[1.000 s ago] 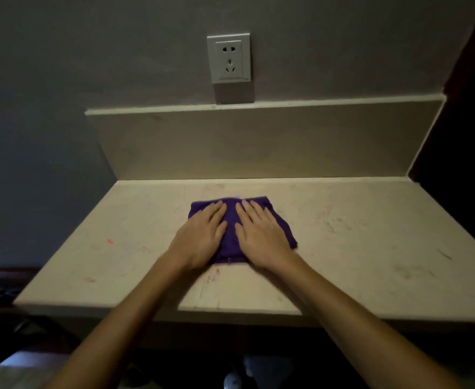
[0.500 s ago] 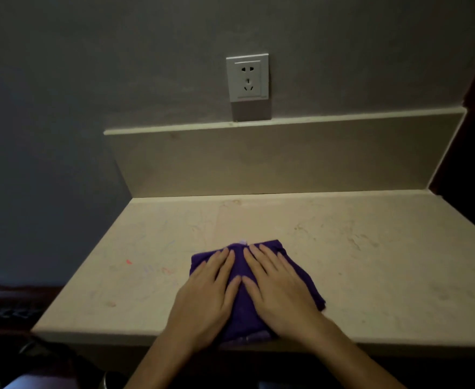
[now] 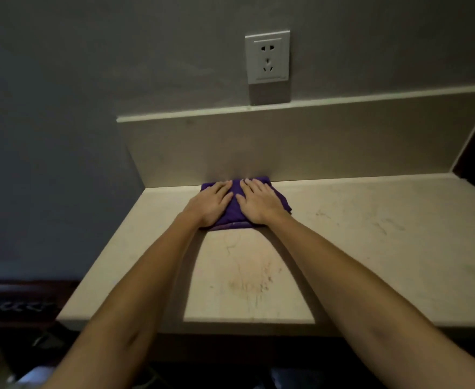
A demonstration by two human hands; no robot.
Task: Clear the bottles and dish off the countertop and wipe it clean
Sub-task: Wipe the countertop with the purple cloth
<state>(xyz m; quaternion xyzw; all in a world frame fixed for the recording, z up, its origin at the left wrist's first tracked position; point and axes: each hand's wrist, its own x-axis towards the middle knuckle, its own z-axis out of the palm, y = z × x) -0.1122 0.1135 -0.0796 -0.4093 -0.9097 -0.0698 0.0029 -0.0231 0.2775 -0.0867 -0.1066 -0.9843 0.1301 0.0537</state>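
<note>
A folded purple cloth (image 3: pixel 234 210) lies on the beige countertop (image 3: pixel 371 248), up against the foot of the backsplash. My left hand (image 3: pixel 209 203) presses flat on the cloth's left half. Beside it, my right hand (image 3: pixel 260 202) presses flat on the right half, fingers straight and pointing at the wall. Both arms are stretched far forward. No bottle or dish shows on the counter. Faint reddish smears and scratch marks (image 3: pixel 247 279) mark the surface between my forearms.
A beige backsplash (image 3: pixel 314 141) rises behind the counter, with a white wall socket (image 3: pixel 267 56) above it. Grey wall closes the left side. A dark opening lies at the right edge, and dim floor clutter below the front edge.
Both hands have pushed the cloth from the counter's front edge away to the backsplash, after pulling it toward me from the middle a second ago.
</note>
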